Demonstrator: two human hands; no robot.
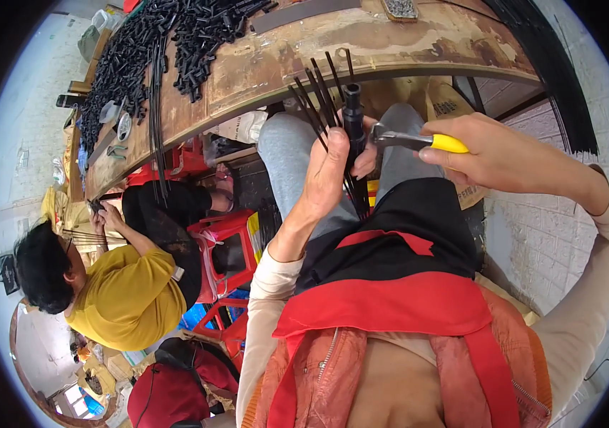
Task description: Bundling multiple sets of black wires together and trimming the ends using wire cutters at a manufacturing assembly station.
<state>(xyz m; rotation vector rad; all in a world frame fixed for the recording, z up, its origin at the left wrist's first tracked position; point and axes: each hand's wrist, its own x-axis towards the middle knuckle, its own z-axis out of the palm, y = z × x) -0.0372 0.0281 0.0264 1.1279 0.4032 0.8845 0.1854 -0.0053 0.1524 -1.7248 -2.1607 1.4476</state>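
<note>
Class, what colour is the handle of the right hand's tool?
The handle is yellow; it shows best in the head view.

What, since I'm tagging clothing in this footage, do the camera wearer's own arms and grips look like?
The left grip and right grip are ungloved hands. The left sleeve and right sleeve are plain and pale cream, and each leaves some forearm bare. They emerge from a rust-orange vest with ribbed armhole edges. No cables or markings show on either arm.
</note>
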